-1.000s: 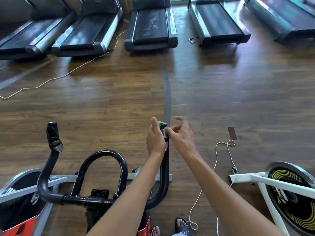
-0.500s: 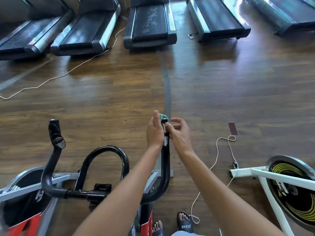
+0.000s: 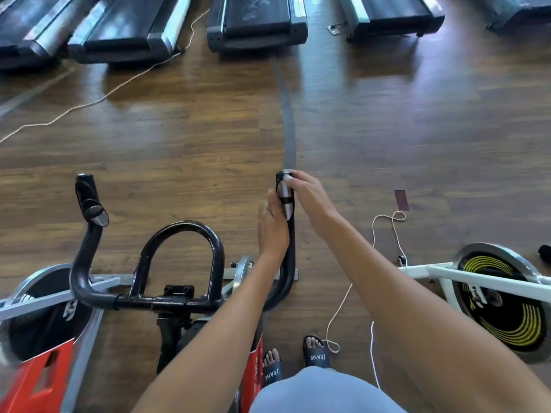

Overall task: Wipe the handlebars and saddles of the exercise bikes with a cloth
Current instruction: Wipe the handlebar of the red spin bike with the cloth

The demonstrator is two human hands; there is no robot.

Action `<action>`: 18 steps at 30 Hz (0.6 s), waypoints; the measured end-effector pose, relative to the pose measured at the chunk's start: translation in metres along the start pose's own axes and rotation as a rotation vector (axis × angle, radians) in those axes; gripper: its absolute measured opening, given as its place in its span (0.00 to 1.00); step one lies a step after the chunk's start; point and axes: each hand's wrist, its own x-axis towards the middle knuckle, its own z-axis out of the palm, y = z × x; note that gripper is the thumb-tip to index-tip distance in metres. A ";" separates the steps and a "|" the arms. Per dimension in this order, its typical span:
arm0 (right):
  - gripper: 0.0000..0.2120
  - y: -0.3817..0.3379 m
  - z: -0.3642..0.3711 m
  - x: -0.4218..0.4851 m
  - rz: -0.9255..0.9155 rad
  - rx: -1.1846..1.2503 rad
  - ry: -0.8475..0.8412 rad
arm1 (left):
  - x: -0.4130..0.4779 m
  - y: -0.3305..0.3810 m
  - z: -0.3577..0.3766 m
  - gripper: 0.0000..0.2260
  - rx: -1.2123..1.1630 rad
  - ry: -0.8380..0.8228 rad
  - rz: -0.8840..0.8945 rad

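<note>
Both hands work the right handlebar [image 3: 285, 222]: the right hand [image 3: 310, 201] curls over its tip, the left hand [image 3: 272, 231] presses flat alongside. No cloth shows; wiping should run slowly downward.

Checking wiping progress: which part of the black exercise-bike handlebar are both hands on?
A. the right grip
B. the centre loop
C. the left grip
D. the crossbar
A: the left hand and right hand both flank the upright right grip of the black handlebar; the other parts stand untouched.
</note>
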 end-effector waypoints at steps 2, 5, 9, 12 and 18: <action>0.16 -0.001 0.015 0.007 0.055 -0.037 0.002 | -0.027 -0.016 -0.002 0.31 0.143 -0.082 -0.011; 0.16 0.005 0.038 0.013 0.038 -0.113 0.157 | -0.055 -0.042 -0.020 0.32 0.358 -0.183 -0.064; 0.14 0.013 0.045 0.015 -0.017 -0.130 0.255 | -0.049 -0.039 -0.028 0.31 0.367 -0.293 0.015; 0.14 0.016 0.042 0.017 -0.027 -0.111 0.249 | -0.039 -0.025 -0.016 0.26 0.251 -0.213 0.017; 0.13 0.020 0.042 0.018 -0.065 -0.148 0.288 | -0.065 -0.061 -0.065 0.27 0.846 -0.505 0.367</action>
